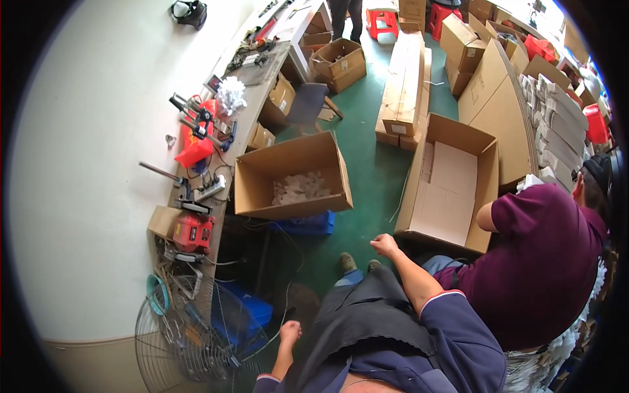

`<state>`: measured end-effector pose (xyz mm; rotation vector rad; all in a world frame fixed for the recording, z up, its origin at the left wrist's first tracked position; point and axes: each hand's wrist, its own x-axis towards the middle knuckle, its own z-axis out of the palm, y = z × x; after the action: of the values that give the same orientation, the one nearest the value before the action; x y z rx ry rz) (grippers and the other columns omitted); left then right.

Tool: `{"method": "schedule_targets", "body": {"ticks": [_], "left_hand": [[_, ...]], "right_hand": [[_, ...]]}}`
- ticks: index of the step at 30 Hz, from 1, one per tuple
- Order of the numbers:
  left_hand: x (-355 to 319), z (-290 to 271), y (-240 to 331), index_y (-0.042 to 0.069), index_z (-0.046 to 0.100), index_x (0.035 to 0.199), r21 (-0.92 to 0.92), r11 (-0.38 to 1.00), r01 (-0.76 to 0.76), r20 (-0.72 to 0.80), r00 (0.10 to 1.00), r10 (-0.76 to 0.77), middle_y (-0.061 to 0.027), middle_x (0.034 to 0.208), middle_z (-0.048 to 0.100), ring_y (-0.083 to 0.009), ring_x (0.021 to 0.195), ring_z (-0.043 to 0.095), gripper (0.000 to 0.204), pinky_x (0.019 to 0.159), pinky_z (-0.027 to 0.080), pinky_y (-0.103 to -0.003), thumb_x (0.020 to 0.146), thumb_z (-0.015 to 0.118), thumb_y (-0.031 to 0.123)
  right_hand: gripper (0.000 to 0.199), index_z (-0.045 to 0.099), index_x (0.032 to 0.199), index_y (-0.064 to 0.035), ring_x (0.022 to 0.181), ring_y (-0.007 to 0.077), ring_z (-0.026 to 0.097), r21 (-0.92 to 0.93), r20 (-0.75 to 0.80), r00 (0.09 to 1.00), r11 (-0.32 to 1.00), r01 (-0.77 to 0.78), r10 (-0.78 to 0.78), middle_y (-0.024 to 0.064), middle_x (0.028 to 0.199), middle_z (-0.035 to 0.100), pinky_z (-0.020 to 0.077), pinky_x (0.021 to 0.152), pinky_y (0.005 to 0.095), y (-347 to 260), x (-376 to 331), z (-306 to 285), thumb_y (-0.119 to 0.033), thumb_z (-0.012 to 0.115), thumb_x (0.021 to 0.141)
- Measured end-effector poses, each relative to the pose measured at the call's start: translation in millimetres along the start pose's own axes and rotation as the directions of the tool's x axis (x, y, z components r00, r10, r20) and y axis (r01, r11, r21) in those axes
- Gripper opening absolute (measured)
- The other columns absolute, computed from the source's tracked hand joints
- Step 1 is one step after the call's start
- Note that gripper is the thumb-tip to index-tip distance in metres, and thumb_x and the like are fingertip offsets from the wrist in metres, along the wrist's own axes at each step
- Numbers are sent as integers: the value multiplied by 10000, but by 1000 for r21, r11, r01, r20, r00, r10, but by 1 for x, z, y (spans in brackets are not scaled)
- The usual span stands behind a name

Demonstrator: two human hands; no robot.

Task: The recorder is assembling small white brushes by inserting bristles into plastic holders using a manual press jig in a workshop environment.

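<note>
My right hand [385,245] is out ahead of my body with its fingers curled closed; nothing shows in it. Close by on its right stands a large open carton [406,216] with flat cardboard lining its bottom. My left hand [289,331] hangs low at my left side, also closed, with nothing visible in it. Nearest to it are a wire fan guard [147,347] and a thin pale cable passing beside the hand. Ahead, between my hands and the bench, another open carton [295,157] holds a heap of small white pieces [301,188]; neither hand touches it.
At the right a co-worker in a maroon shirt [544,262] bends beside the lined carton. A long workbench [226,216] with red tools [193,231] runs along the left wall. Blue bins [242,314] sit low, a stool [308,105] and long boxes [403,85] farther off.
</note>
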<state>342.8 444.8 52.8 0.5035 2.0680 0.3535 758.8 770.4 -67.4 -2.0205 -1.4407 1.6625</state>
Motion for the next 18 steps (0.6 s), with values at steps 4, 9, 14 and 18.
{"method": "schedule_targets", "body": {"ticks": [4,9,14,18], "left_hand": [[67,13,97,62,706,973,-47,995,-87,82,992,90,-35,778,689,-130,624,657,112,544,524,-283,975,645,156],[146,21,180,38,732,984,13,970,-243,94,966,241,-56,837,726,-128,686,695,130,667,569,-280,940,654,132],[181,15,225,26,725,960,-90,951,-294,77,950,301,-53,841,726,-127,701,694,133,668,577,-287,939,639,126],[216,25,225,48,724,942,-82,942,-325,59,942,330,-45,695,682,-136,625,656,179,591,527,-310,941,660,215]], "right_hand": [[299,764,989,-16,595,169,687,35,-34,992,992,-119,120,69,771,724,570,512,345,14,24,-42,-306,725,926],[277,736,991,22,566,173,665,98,-135,981,987,-126,138,89,785,713,529,455,321,-4,59,-92,-251,700,962],[246,676,960,37,528,180,624,306,-104,980,943,-132,172,100,754,665,448,401,304,-58,83,-126,-208,685,968],[247,703,933,34,509,186,625,166,-97,981,975,-150,167,96,732,664,500,415,327,-88,122,-157,-212,727,927]]}}
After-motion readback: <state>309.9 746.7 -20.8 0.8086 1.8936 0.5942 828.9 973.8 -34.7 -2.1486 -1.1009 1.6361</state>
